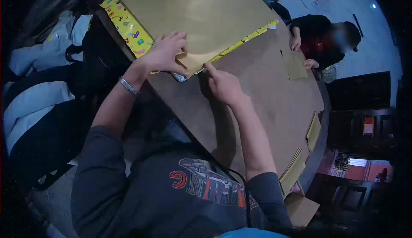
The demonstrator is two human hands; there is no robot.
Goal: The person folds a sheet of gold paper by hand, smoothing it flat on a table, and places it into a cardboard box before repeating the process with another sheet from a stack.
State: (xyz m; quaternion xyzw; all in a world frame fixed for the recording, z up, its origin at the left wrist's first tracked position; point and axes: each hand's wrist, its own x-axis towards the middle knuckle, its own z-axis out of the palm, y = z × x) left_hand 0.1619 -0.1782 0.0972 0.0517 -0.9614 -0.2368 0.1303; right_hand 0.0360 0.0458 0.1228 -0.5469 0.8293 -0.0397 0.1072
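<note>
A large tan cardboard sheet (206, 14) lies on the brown table, with yellow patterned paper (128, 27) folded along its edges. At the near corner, my left hand (161, 55) rests with fingers spread and the thumb apart from them. Between thumb and fingers, a small tan flap (183, 57) stands slightly raised. My right hand (226, 86) touches the strip just right of that corner with an outstretched index finger, its thumb apart below and its other fingers curled. A bit of blue-white material (179, 77) pokes out under the corner.
Across the table (266, 92), another person (319, 40) handles a small tan piece (296, 65). Folded tan cardboard pieces (292, 173) stand along the right table edge, above a cardboard box (300, 210). Pale and dark cloth items (43, 96) lie at the left.
</note>
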